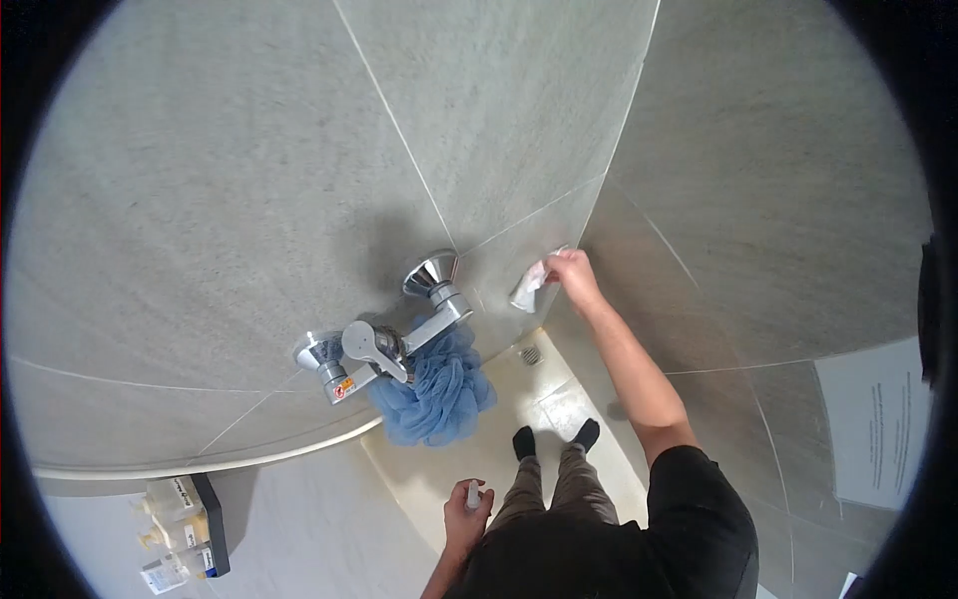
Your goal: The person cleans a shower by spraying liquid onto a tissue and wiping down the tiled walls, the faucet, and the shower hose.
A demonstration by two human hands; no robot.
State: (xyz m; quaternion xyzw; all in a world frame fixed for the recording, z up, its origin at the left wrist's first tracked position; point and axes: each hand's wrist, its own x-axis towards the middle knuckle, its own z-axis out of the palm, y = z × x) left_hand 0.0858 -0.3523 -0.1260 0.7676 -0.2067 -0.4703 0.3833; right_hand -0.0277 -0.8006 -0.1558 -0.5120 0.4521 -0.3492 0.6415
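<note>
My right hand (574, 278) is stretched out to the grey tiled wall near the corner, its fingers closed on a crumpled white cloth (529, 287). The cloth lies against the tiles and hangs down to the left of the fingers. Lower down, close to my body, my left hand (465, 519) is closed around a small pale, translucent object (474, 493). Only its upper end shows above the fingers; the palm hides the rest.
A chrome mixer tap (374, 349) juts from the wall, with a blue mesh bath pouf (436, 391) hanging below it. My feet stand in a cream shower tray (419, 479) with a drain (531, 354). Bottles (180, 534) sit on a dark shelf; a printed sheet (873, 424) is on the right wall.
</note>
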